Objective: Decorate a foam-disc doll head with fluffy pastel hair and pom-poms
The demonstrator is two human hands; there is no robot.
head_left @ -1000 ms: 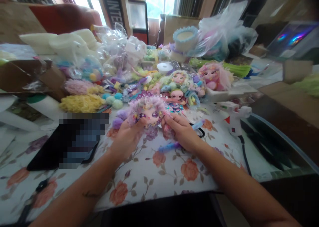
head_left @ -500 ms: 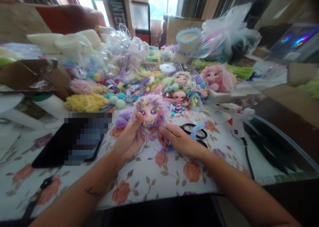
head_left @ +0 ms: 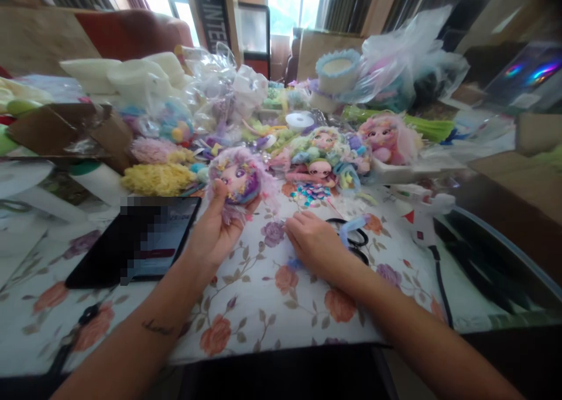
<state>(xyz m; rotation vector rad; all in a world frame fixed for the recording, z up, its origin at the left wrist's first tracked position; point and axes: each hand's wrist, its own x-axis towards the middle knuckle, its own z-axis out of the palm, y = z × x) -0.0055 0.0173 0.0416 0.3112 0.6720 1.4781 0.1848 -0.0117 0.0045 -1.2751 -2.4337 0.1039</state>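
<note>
My left hand (head_left: 214, 233) is closed around a small doll (head_left: 239, 180) with fluffy pink-lilac hair, yellow trimmings and a purple lower part. The doll is tilted, its face towards me, with my thumb against its front. My right hand (head_left: 317, 240) rests low over the flowered cloth, fingers curled under; what they hold, if anything, is hidden. A bit of blue material (head_left: 295, 263) shows beneath that hand. Just right of it lie black-handled scissors (head_left: 360, 236), with a pale blue strip (head_left: 351, 227) across them. Beyond my right hand is a patch of shiny sequins (head_left: 311, 194).
A tablet (head_left: 162, 242) lies at left on the flowered cloth (head_left: 259, 306). A white glue gun (head_left: 424, 212) with a black cord stands at right. Behind are more dolls (head_left: 381, 139), yellow fluffy trim (head_left: 158, 179), a ribbon spool (head_left: 300, 119), plastic bags and cardboard boxes (head_left: 65, 127).
My left hand has carried the doll left and slightly up, turning it. My right hand has come away from the doll and now sits apart from it, fingers curled downward.
</note>
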